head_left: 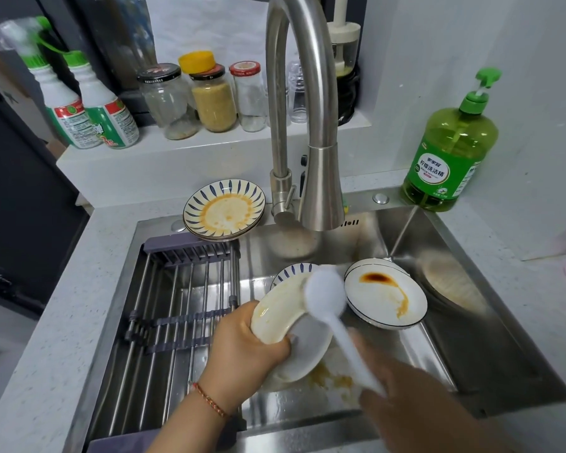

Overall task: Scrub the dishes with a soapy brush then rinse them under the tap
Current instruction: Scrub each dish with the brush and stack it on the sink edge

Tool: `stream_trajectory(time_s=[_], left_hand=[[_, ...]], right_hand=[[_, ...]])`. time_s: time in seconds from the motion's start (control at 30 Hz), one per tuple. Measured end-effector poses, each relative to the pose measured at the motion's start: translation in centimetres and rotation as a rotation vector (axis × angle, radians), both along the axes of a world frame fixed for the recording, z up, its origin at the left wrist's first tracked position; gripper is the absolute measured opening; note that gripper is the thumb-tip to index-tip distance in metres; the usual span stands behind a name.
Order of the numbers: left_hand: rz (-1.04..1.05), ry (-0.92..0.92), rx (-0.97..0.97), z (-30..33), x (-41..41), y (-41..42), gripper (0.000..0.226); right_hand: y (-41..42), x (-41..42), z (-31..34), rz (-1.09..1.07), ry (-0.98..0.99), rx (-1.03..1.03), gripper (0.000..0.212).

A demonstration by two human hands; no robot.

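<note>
Over the steel sink (464, 338), sunk in a pale speckled desk (62, 322) in a cramped kitchen corner, the tap (311, 125) arches above a folding rack (177, 305) and more stained dishes. The plate (285, 322) being scrubbed stands tilted above the basin; it looks stiff, breakable and probably slick with grease, so an edge grip seems wisest. The left hand (245, 351) clamps its lower rim, thumb on the face and fingers behind. The right hand (415, 407), blurred, wraps the handle of the light plastic brush (327, 292), its head touching the plate.
</note>
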State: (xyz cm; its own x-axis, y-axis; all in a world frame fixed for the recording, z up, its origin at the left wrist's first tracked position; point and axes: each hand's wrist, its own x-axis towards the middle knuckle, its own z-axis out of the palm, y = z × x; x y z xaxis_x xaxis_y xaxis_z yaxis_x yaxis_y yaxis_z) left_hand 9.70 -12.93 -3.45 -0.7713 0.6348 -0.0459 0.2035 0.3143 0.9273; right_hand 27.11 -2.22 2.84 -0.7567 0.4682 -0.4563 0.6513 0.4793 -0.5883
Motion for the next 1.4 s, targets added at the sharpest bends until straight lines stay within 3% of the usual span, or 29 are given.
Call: stream_trajectory(time_s=[0.13,0.3,0.47,0.6,0.8,1.0,1.23,1.4], left_hand=[[-0.016,-0.083,0.061,-0.4,0.4,0.3,0.025],[0.01,0.009,0.01,0.1,0.0,0.1,0.028],[0.082,-0.074,0.127,0.5,0.1,-0.4,0.046],[0.212,-0.295,0.305,-0.3,1.2,0.3,0.054],[0.204,-0.509,0.476,-0.5,2.3,0.9,0.066],[-0.043,-0.72,0.47,0.7,0.4,0.4,0.071],[-0.346,-0.438,0.12,3.0,-2.4,0.8,0.051],[-0.326,-0.333,0.035,2.6,-2.3,0.8,0.051]], right_hand=[[-2.4,-2.7,2.5,0.364,-0.213,-0.14,0.078],[1.3,-0.5,-0.2,-0.014,-0.053,-0.032,0.061],[3.3,0.0,-4.9,-0.494,0.175,-0.411,0.018],[2.2,-1.3,-5.7,-0.688,0.341,-0.523,0.056],[1.6,-1.9,-6.1,-0.704,0.504,-0.584,0.062],[3.1,-1.2,-5.0,-0.592,0.519,-0.523,0.058],[4.5,-1.0,-2.5,-0.324,0.376,-0.354,0.067],[5.1,-1.2,-2.3,-0.264,0.337,-0.306,0.064]])
